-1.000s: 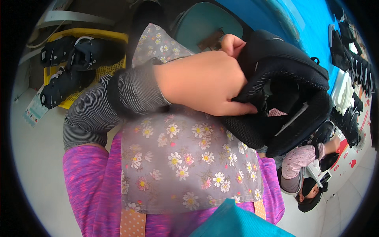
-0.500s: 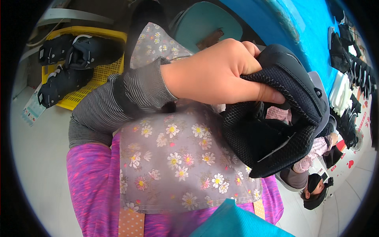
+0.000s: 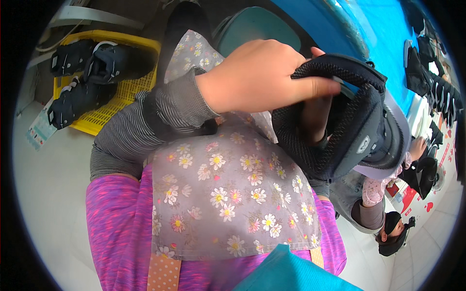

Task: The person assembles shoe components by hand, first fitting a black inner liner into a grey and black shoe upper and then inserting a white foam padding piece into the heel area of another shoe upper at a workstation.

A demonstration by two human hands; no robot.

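Beside the blue tabletop's (image 3: 388,58) edge, the left hand (image 3: 259,75) pinches a black mesh-lined shoe (image 3: 342,140) by its collar; right hand (image 3: 316,119) inside, grip unclear.

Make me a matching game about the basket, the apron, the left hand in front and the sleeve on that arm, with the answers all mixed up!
Things:
1. Basket
2. Apron
3. Left hand
4. Left forearm's sleeve

Clues:
A. Gripping the padded edge of a black shoe
B. Dark and light stripes
C. Yellow, with black shoes in it
D. Grey with flowers

Right pairs: 1-C, 2-D, 3-A, 4-B
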